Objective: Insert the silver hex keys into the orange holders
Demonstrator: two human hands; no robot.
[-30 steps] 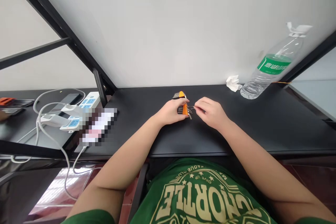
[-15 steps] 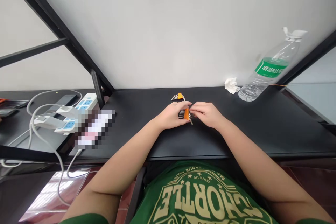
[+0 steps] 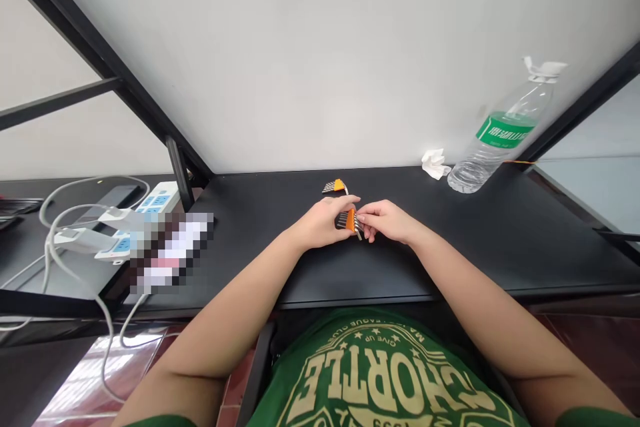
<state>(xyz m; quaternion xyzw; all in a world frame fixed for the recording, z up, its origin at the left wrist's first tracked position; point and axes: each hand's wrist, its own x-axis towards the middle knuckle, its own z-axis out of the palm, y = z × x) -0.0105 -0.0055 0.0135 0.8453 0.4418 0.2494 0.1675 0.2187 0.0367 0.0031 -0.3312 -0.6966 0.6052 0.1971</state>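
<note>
My left hand (image 3: 321, 225) grips a folding hex key set (image 3: 348, 220) with an orange holder and several dark metal keys. My right hand (image 3: 386, 221) is next to it, its fingertips pressed against the key ends on the right side of the set. Part of the holder is hidden by my fingers. A second hex key set with an orange holder (image 3: 335, 186) lies on the black desk (image 3: 450, 250), just beyond my left hand and not touching it.
A clear plastic water bottle (image 3: 500, 140) with a green label and a crumpled white tissue (image 3: 434, 165) lie at the back right. A white power strip (image 3: 160, 203) with white cables (image 3: 65, 240) sits at the left, beyond a black metal frame post (image 3: 180, 173).
My right hand has moved in from the right, and its fingertips now press on the keys. The whole scene has shifted left and down slightly in view as my head moved.
</note>
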